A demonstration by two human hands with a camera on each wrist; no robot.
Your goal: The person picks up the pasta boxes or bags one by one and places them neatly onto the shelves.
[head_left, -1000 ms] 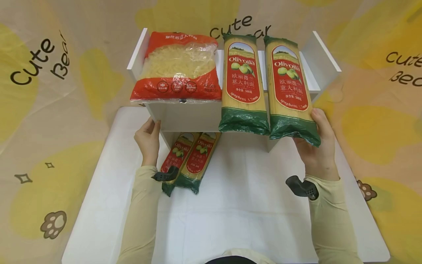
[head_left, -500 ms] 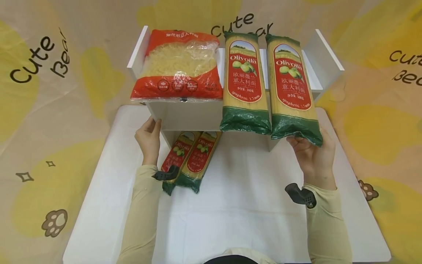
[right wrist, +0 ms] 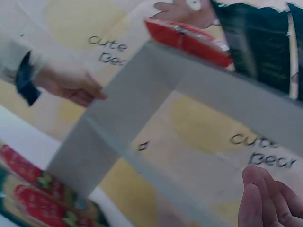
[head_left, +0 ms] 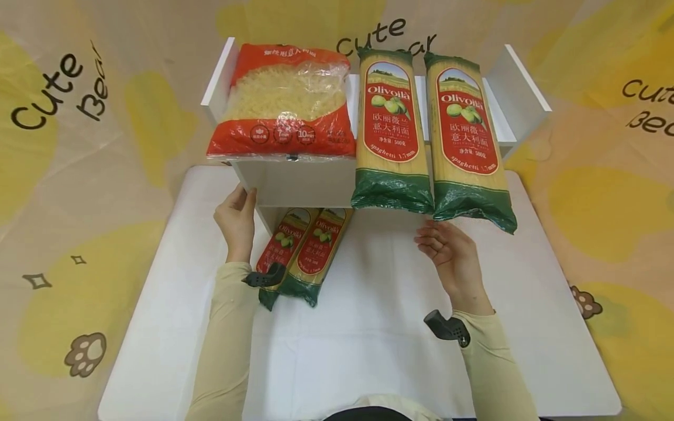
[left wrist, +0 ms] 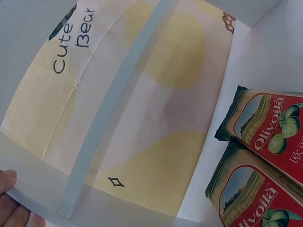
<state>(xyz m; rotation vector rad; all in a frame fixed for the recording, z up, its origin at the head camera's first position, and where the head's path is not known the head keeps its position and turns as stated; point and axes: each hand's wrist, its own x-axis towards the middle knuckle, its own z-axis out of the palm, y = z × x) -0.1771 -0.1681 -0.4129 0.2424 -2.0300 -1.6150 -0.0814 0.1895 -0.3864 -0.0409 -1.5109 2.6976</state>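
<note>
My left hand (head_left: 235, 225) pinches the left side panel of a white shelf (head_left: 305, 182) between thumb and fingers. In the left wrist view its fingertips (left wrist: 16, 215) show at the panel's edge. My right hand (head_left: 454, 260) holds nothing, its fingers loosely bent just below the green ends of two spaghetti packs. Those packs, a middle one (head_left: 392, 128) and a right one (head_left: 468, 131), lie side by side on the shelf top, lower ends jutting over the front. Left of them on the top lies a red bag of pasta (head_left: 286, 99).
Two more spaghetti packs, one at left (head_left: 279, 251) and one beside it (head_left: 318, 245), lie slanted under the shelf's left part on the white table (head_left: 368, 351). A raised panel (head_left: 518, 88) bounds the shelf top at right. A patterned cloth (head_left: 68, 234) surrounds the table.
My right hand has let go of the right spaghetti pack's lower corner and moved down and left beneath the packs. My left hand stays on the shelf panel.
</note>
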